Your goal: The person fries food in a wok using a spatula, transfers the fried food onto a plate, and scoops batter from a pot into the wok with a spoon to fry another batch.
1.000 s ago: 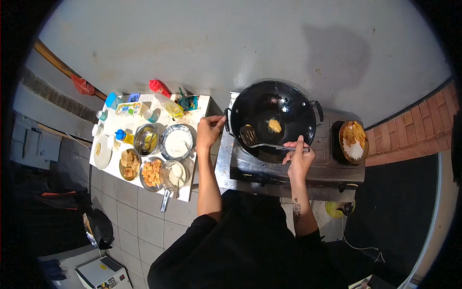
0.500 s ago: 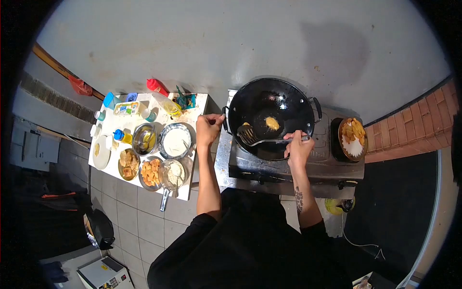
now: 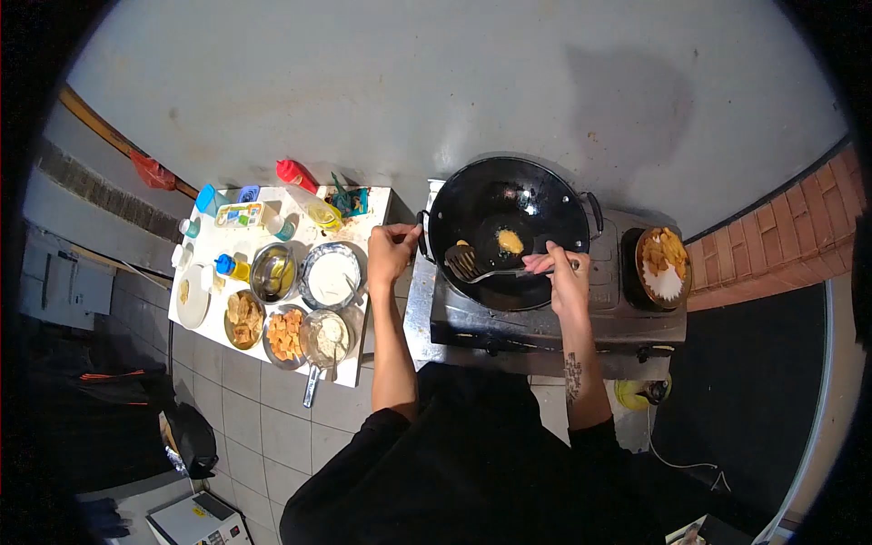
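A large black wok (image 3: 545,195) sits on the steel gas stove (image 3: 581,322). My left hand (image 3: 393,252) is closed on the wok's left handle (image 3: 422,233). In my right hand (image 3: 565,272) is a slotted spatula (image 3: 465,264), gripped by its handle, with its head inside the wok on the left side. One golden piece of food (image 3: 510,242) lies in the dark bottom of the wok, to the right of the spatula head and apart from it. A smaller yellowish bit shows at the upper edge of that head.
Left of the stove, a white table (image 3: 209,318) carries a bowl of orange cubes (image 3: 285,336), a bowl of white powder (image 3: 330,275), a pan of batter (image 3: 329,336), bottles and plates. A bowl of fried pieces on paper (image 3: 665,268) stands at the stove's right end.
The fingers of my right hand have shifted on the spatula handle. The spatula head and food stay in nearly the same spot in the wok. The whole view has tilted up slightly.
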### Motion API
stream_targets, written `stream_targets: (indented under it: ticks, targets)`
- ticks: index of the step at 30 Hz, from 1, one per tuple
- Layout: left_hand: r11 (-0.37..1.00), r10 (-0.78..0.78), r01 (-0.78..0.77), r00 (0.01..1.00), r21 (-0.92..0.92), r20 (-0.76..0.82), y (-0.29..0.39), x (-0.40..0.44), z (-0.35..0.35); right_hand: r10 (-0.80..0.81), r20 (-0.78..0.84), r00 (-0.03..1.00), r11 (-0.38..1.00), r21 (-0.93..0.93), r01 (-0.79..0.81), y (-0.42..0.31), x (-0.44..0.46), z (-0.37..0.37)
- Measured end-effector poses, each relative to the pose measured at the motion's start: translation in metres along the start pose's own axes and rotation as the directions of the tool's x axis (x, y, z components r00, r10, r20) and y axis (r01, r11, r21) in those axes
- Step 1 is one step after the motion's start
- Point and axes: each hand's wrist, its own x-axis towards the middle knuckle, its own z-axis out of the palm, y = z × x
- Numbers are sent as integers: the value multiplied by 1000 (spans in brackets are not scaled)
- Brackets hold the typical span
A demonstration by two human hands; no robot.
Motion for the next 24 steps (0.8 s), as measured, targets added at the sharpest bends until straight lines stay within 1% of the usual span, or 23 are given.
stream_targets:
  ticks: [2, 3, 5, 6, 8, 9, 11, 15, 18, 20, 24]
  targets:
    - [999, 24, -24, 1000, -32, -13, 3, -2, -2, -75, -84, 994, 997, 1, 76, 12, 0, 0]
    - [999, 21, -21, 1000, -31, -16, 2, -2, -2, -73, -80, 994, 997, 1, 73, 16, 0, 1]
    - [998, 0, 0, 1000, -60, -5, -2, -1, 0, -36, -233, 972, 998, 32, 45, 22, -1, 0]
    - [998, -4, 3, 1000, -61, -4, -1, -2, 0, -34, -234, 972, 999, 30, 42, 22, -2, 1]
    - [999, 32, -32, 999, -2, -11, 0, -2, -1, 9, -376, 927, 996, 81, 23, 21, -1, 5]
    - [1000, 30, -30, 999, 0, -11, 0, -1, -2, 12, -375, 927, 996, 82, 20, 18, -1, 9]
    - [1000, 6, -6, 1000, -11, 0, 0, -1, -1, 33, -465, 885, 999, 36, -18, 11, -1, 16]
    - [999, -47, 48, 997, -7, 60, 4, -2, -4, 26, -455, 890, 999, -10, -35, 15, 3, 16]
    - [998, -25, 26, 1000, -56, 18, 3, -1, -2, 27, -431, 902, 999, -30, -44, 6, 3, 20]
    - [997, 20, -21, 1000, -79, -14, -3, 0, 1, 18, -435, 900, 992, -104, -70, 4, 3, 22]
    - [998, 9, -10, 1000, -60, -16, 4, 0, -1, 11, -424, 905, 986, -144, -79, 8, 11, 14]
